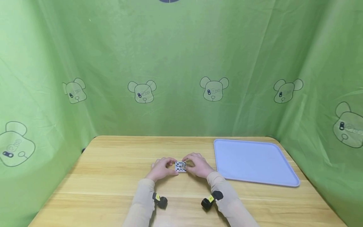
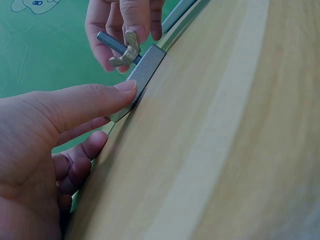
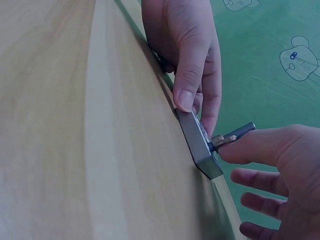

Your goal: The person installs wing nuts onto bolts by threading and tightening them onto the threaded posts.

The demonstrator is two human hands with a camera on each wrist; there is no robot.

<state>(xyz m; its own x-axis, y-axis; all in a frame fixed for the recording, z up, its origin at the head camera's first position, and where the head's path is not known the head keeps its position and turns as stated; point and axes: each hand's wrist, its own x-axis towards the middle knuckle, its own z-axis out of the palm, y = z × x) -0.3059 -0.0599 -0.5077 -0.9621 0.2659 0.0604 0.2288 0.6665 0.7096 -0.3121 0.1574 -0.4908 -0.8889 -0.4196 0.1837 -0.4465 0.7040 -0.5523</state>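
A small metal block (image 1: 180, 170) with round holes in its top lies on the wooden table between both hands. My left hand (image 1: 160, 169) grips its left end, thumb on the near side and fingers at the far side. From the block stands a threaded bolt (image 2: 109, 42), with a brass-coloured wing nut (image 2: 131, 51) on it, low down close over the block's face. My right hand (image 1: 199, 166) pinches the wing nut; in the right wrist view its thumb (image 3: 250, 148) lies against a wing while the other fingers are spread apart.
A pale blue-violet tray (image 1: 255, 162) lies on the table's right side, near the right forearm. The wooden table (image 1: 113, 176) runs back to a green curtain (image 1: 175, 116) printed with bear heads. Black wrist cameras are strapped to both sleeves.
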